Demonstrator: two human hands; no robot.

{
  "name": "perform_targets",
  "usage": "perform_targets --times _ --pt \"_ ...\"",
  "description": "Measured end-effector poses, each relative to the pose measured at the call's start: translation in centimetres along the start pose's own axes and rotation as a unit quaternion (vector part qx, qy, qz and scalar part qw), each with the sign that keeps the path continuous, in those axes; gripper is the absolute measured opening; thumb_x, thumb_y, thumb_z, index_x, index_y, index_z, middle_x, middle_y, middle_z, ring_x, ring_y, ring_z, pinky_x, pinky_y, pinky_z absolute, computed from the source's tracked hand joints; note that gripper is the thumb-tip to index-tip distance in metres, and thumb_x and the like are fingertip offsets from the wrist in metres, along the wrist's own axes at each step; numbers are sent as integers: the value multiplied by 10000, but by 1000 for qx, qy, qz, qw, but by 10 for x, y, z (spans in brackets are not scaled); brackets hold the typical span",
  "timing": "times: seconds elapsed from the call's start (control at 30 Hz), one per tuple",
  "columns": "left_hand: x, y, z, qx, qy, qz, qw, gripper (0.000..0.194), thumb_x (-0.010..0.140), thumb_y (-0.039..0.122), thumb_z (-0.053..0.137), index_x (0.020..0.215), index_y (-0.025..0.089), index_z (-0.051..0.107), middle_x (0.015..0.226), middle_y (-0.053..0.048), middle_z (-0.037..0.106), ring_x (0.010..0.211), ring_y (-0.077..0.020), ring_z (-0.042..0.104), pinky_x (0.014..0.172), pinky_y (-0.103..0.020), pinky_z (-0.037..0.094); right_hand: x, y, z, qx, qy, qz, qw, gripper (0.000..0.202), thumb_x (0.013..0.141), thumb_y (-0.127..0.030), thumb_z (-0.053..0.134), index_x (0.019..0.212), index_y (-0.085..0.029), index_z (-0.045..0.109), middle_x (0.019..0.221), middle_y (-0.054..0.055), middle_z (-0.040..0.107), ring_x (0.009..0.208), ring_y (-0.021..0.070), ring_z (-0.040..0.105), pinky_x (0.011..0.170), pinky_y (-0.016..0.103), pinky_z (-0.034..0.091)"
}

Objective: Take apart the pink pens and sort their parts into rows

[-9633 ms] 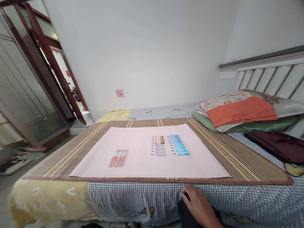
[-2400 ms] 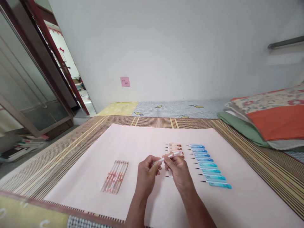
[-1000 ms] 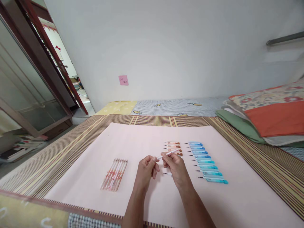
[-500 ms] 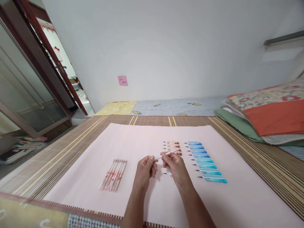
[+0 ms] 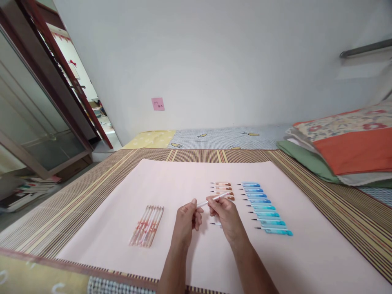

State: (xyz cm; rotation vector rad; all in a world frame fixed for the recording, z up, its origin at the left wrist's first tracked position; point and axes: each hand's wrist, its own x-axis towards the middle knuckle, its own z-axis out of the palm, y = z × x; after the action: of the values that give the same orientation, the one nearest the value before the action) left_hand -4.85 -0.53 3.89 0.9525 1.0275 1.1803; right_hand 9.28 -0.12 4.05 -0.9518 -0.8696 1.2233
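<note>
A slim whitish pen (image 5: 221,196) with a pinkish right end is held slantwise above the pink sheet. The thumb and fingers of my left hand (image 5: 186,215) pinch it at its left end. Around its middle, my right hand (image 5: 223,210) has closed its fingertips. Beneath that wrist, a dark-tipped pen (image 5: 214,223) is partly covered. Just behind the right hand lie several brown-and-white pens (image 5: 225,184), their dark tips pointing left. A column of blue and turquoise pens (image 5: 263,210) is to the right. Left of my hands, several clear, red-patterned pens (image 5: 147,226) lie side by side.
The pink sheet (image 5: 101,228) covers much of a striped mat (image 5: 52,204). Folded bedding (image 5: 352,143) is stacked at the right. A wall with a pink note (image 5: 158,104) rises behind, and a glass-paned door (image 5: 36,106) stands at the left.
My left hand has shifted slightly left along the pen, its thumb now a little higher. The right hand and the laid-out pens look unmoved.
</note>
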Motion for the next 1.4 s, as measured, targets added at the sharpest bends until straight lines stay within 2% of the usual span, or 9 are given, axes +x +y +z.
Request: perform_targets --times 0.13,0.33,0.47,0.63,0.73,0.83,0.93,1.17,1.4 --pt "2 -3 -3 4 28 -10 1000 627 759 764 681 636 152 619 419 32 489 348 -61 354 427 -229 185 2 3 -3 19 7 5 1000 448 632 -539 897 834 -159 773 611 -11 625 569 120 538 576 272 454" --pt "1 -2 -3 -26 19 -10 999 609 744 748 716 661 155 607 440 45 486 367 -56 359 430 -220 216 1 0 -4 42 40 34 998 498 538 -523 951 834 -165 773 694 16 696 642 146 624 640 288 514" --pt "1 -1 -3 -32 15 -10 999 597 749 730 726 673 149 613 457 41 493 382 -55 371 439 -220 223 -1 -3 -1 68 42 46 996 505 556 -559 942 822 -155 798 723 36 694 641 131 586 597 271 487" --pt "2 -2 -5 -42 11 -6 999 557 747 681 759 682 144 628 457 42 495 387 -54 369 450 -221 211 -2 -4 1 137 28 58 988 480 565 -532 951 839 -160 821 708 6 624 619 97 514 557 237 436" --pt "2 -2 -6 -52 7 -1 999 534 745 655 777 683 145 629 457 42 501 386 -51 362 454 -223 203 -2 -9 -1 174 24 65 982 533 599 -612 903 854 -150 826 664 -11 559 569 82 459 508 226 384" --pt "2 -2 -7 -52 7 1 999 537 747 659 773 680 147 627 453 43 497 385 -51 357 457 -225 199 -2 -15 -6 205 10 80 975 627 684 -740 771 875 -145 825 630 -13 517 521 78 400 472 237 346" --pt "2 -1 -7 -49 8 2 999 531 744 652 778 678 147 626 449 46 490 385 -50 352 460 -226 199 0 -18 -10 217 23 81 973 664 709 -783 712 876 -149 821 613 -19 493 508 77 381 468 237 337" --pt "4 -3 -10 -51 11 -1 999 517 732 636 792 681 147 629 449 47 485 384 -52 344 456 -229 193 5 -7 -13 130 57 3 990 381 711 -536 824 816 -172 787 641 -18 559 515 75 424 473 232 322" --pt "5 1 -16 -57 22 8 998 503 726 616 807 680 143 641 458 48 485 393 -49 346 451 -221 197 5 -8 -19 21 83 -46 995 370 735 -542 784 754 -174 745 634 -3 620 511 89 464 500 245 374"
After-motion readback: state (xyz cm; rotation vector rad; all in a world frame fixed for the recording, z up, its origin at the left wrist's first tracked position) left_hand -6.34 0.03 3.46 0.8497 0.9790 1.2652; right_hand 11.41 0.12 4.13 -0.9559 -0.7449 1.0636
